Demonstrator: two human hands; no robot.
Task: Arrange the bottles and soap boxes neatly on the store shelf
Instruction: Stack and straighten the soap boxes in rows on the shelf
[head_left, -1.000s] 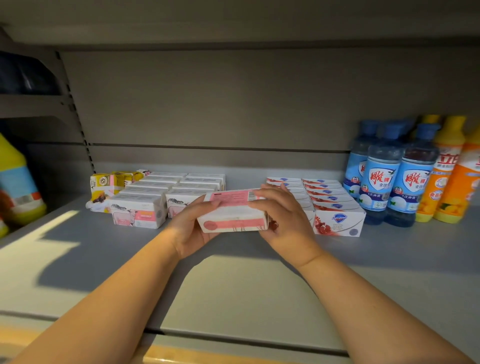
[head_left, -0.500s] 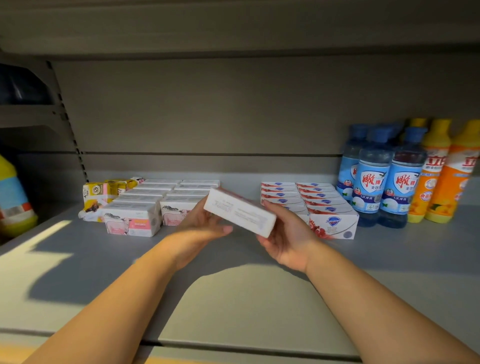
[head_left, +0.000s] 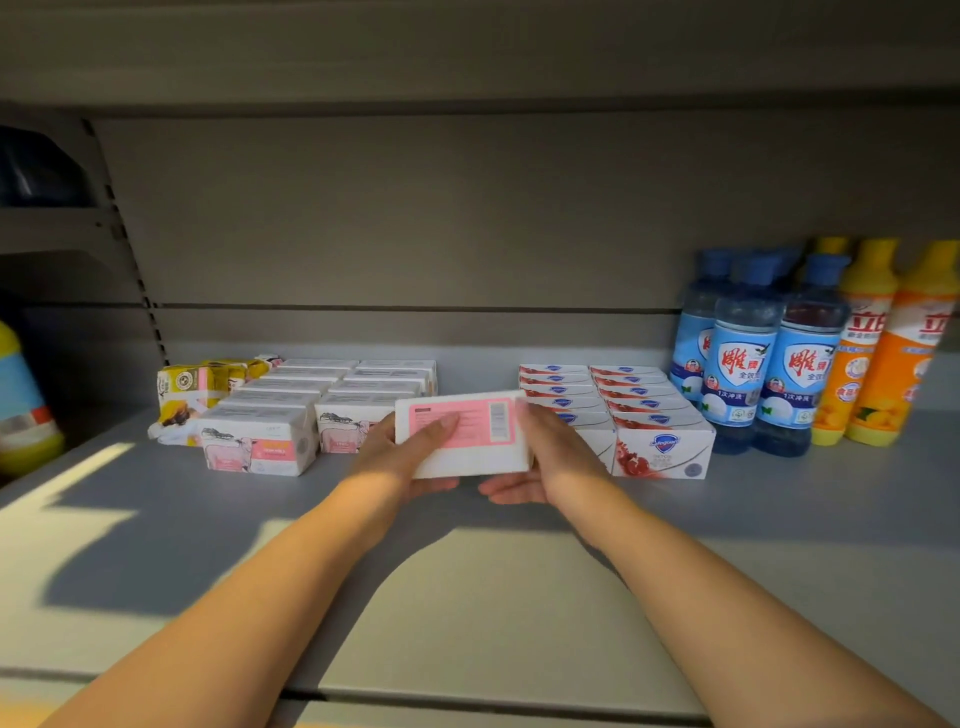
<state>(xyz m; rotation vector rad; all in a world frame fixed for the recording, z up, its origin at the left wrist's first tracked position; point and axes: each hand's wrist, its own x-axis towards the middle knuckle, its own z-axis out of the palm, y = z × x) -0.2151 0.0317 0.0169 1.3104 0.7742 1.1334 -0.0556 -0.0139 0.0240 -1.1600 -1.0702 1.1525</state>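
Both hands hold one white soap box (head_left: 467, 436) with a pink label facing me, just above the grey shelf (head_left: 519, 597). My left hand (head_left: 400, 457) grips its left end, thumb on the label. My right hand (head_left: 550, 457) grips its right end. To the left stand two rows of white-and-pink soap boxes (head_left: 260, 441). To the right stand two rows of white-and-red soap boxes (head_left: 660, 447). Blue bottles (head_left: 743, 358) and orange bottles (head_left: 878, 353) stand at the far right.
Yellow soap boxes (head_left: 187, 389) lie loosely at the left end of the rows. A yellow-and-blue bottle (head_left: 21, 410) stands in the neighbouring bay at far left. The shelf's front edge (head_left: 467, 696) runs below my forearms.
The box was turned in my hands, from tilted with its plain side up to level with the pink label facing me. It sits in the gap between the two groups of boxes.
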